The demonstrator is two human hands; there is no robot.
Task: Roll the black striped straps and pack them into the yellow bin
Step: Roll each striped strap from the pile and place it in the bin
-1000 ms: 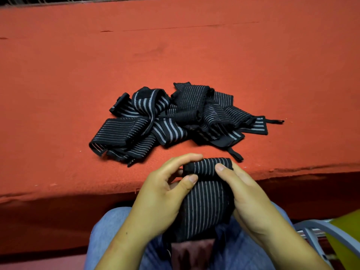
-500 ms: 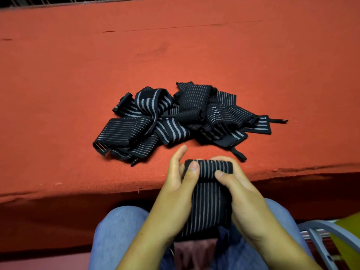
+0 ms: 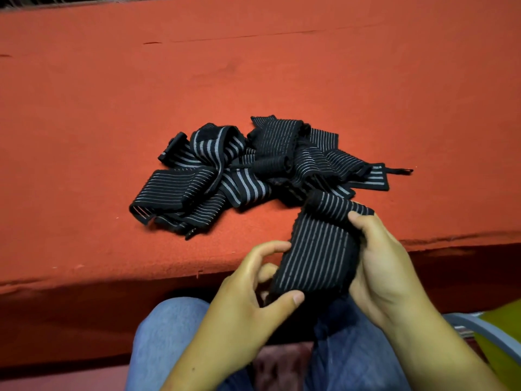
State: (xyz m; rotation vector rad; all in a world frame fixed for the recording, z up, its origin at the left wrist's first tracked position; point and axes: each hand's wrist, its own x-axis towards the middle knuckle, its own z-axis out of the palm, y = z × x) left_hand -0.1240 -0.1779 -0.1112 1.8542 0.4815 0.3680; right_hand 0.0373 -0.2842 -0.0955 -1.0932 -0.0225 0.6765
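Knees [image 3: 169,334] in blue jeans sit just under the near edge of the desk [image 3: 84,108], and above them both hands work one strap [image 3: 318,249]. The left hand [image 3: 248,303] pinches the strap's lower end between thumb and curled fingers. The right hand [image 3: 389,272] wraps the strap's right side, thumb pressed on the small roll at its top. The step in hand looks like rolling, barely begun, since most of the length lies flat. Next the roll needs turning down toward the left hand, tight and square, with the tail taut. A sliver of the yellow bin [image 3: 501,342] shows low at the person's right, behind a grey chair arm [image 3: 479,331] that the packing reach must clear. Farther out, a little in from the desk's near edge, a tangled pile [image 3: 239,176] of loose straps waits; they overlap, so pulling one may drag others.
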